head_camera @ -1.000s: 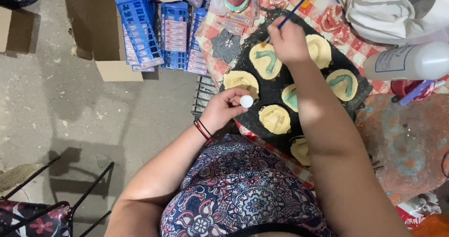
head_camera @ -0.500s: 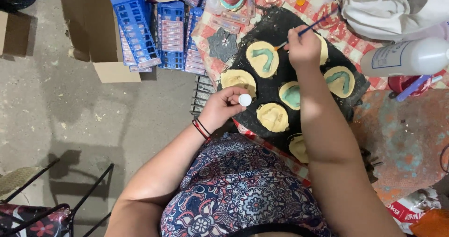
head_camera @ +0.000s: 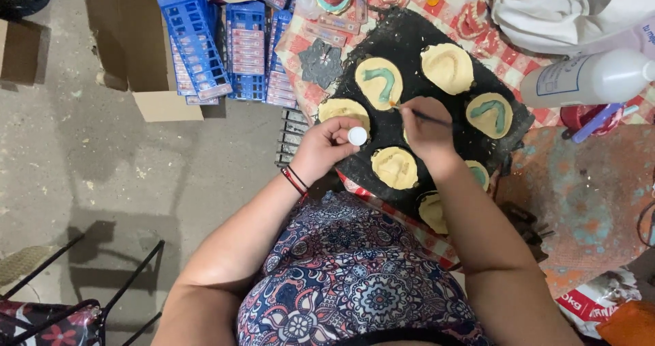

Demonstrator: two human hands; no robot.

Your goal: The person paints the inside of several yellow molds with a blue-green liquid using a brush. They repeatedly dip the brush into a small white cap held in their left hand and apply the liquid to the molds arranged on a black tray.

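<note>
Over the black tray (head_camera: 409, 32), right hand (head_camera: 426, 131) pinching a thin brush (head_camera: 423, 116), tip at a yellow mould (head_camera: 379, 83) with green fill. Left hand (head_camera: 327, 148) closed around a small white pot (head_camera: 357, 136). Painting under way; steady strokes needed, likely.

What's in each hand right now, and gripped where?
Right hand pinches a thin brush mid-handle, tip at a yellow mould. Left hand holds a small white round container by its sides.
</note>
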